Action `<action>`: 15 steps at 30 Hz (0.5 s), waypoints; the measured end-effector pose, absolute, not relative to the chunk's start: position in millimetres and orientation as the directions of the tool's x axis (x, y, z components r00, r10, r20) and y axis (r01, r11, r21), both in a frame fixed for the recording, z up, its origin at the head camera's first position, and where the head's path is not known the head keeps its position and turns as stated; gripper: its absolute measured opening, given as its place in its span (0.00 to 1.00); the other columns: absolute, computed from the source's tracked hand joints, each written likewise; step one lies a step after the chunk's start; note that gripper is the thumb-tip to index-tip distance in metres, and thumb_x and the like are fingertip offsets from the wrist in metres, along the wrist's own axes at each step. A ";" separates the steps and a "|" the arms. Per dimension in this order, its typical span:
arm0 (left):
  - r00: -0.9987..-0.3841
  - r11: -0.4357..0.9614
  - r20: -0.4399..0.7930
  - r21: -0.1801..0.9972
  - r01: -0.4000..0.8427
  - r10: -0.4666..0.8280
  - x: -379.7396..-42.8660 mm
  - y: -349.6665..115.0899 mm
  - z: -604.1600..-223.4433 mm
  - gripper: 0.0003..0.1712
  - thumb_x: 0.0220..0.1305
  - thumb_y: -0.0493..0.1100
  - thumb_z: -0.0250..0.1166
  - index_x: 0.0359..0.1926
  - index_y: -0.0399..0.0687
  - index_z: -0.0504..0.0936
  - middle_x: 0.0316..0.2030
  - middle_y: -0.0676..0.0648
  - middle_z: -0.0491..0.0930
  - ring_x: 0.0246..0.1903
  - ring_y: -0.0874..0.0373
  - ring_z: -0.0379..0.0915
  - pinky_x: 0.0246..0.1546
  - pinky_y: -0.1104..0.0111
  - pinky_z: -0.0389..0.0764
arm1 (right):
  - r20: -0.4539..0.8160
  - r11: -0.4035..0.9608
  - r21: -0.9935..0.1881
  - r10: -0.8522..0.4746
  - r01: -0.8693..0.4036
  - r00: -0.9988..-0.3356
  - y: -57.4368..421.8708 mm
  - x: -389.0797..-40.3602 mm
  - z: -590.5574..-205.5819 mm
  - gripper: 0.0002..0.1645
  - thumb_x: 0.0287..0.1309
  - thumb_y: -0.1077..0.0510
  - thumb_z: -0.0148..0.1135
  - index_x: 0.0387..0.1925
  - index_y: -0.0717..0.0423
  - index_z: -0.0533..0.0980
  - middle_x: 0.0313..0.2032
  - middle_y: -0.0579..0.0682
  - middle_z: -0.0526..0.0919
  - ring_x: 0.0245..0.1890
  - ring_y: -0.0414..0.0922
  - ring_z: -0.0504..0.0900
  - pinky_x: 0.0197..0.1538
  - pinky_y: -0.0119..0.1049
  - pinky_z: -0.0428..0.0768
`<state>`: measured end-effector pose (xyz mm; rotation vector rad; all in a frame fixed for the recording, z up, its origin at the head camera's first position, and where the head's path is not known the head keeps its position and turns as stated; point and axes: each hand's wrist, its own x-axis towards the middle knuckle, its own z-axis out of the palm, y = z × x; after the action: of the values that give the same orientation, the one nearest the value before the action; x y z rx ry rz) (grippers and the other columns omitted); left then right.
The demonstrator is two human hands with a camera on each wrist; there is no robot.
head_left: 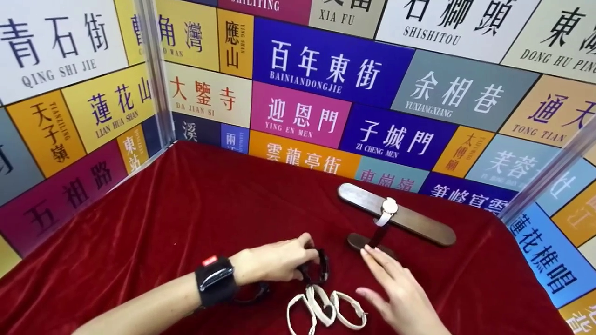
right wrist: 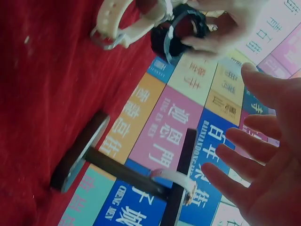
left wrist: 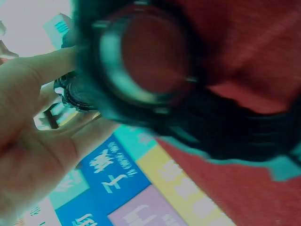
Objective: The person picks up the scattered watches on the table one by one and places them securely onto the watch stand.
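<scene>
My left hand [head_left: 277, 261] pinches a black watch [head_left: 324, 266] between thumb and fingers, close over the red cloth. Its strap curves in a loop, also visible in the right wrist view. A second black watch [head_left: 253, 294] lies under my left wrist; it looms large and blurred in the left wrist view. My right hand [head_left: 401, 291] has its fingers extended, the fingertips at the base [head_left: 358, 241] of a dark wooden watch stand. On the stand's crossbar [head_left: 423, 224] hangs a white-strapped watch [head_left: 389, 206]. Several white watches [head_left: 321, 304] lie on their sides between my hands.
A dark red velvet cloth [head_left: 209, 200] with wrinkles covers the table. Panels of colourful street-name signs [head_left: 333, 60] rise along the back and sides, close behind the stand. Clear upright edge strips [head_left: 156, 74] join the panels at the corners.
</scene>
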<state>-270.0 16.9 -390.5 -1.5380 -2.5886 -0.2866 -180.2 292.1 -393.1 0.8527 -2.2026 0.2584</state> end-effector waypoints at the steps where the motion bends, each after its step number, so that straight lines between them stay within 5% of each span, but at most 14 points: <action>1: -0.472 0.464 0.210 0.088 0.881 0.856 -267.1 18.0 -387.0 0.22 0.56 0.42 0.75 0.53 0.52 0.83 0.50 0.46 0.75 0.41 0.60 0.81 0.41 0.75 0.83 | 0.708 0.755 0.078 -0.502 -0.651 -0.497 290.7 -179.3 -393.7 0.38 0.67 0.35 0.54 0.65 0.59 0.74 0.62 0.55 0.80 0.57 0.51 0.82 0.46 0.40 0.81; 6: -0.426 0.426 0.263 0.061 0.903 0.866 -249.8 21.7 -366.5 0.24 0.59 0.43 0.73 0.57 0.56 0.81 0.53 0.47 0.75 0.45 0.59 0.80 0.45 0.74 0.83 | 0.694 0.755 0.062 -0.503 -0.653 -0.516 280.9 -173.6 -394.2 0.42 0.66 0.34 0.56 0.68 0.60 0.71 0.63 0.53 0.78 0.52 0.48 0.83 0.47 0.33 0.79; 11: -0.346 0.361 0.306 0.006 0.932 0.887 -228.2 27.4 -344.5 0.26 0.62 0.43 0.70 0.61 0.56 0.78 0.56 0.46 0.74 0.48 0.59 0.80 0.49 0.75 0.82 | 0.652 0.755 -0.049 -0.472 -0.654 -0.593 269.9 -167.7 -388.6 0.58 0.45 0.40 0.78 0.72 0.61 0.64 0.66 0.51 0.76 0.59 0.46 0.80 0.63 0.19 0.71; 15: -0.302 0.326 0.304 -0.031 0.945 0.904 -215.7 30.3 -329.3 0.27 0.65 0.44 0.68 0.65 0.54 0.75 0.58 0.46 0.74 0.52 0.59 0.79 0.53 0.78 0.80 | 0.651 0.722 -0.147 -0.443 -0.676 -0.616 265.4 -164.6 -383.3 0.63 0.34 0.49 0.84 0.73 0.58 0.64 0.64 0.51 0.76 0.58 0.41 0.79 0.62 0.13 0.68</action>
<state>-215.7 30.3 -329.3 -1.6681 -2.3283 -0.2227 -164.6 265.4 -383.3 0.8454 -2.3295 0.5122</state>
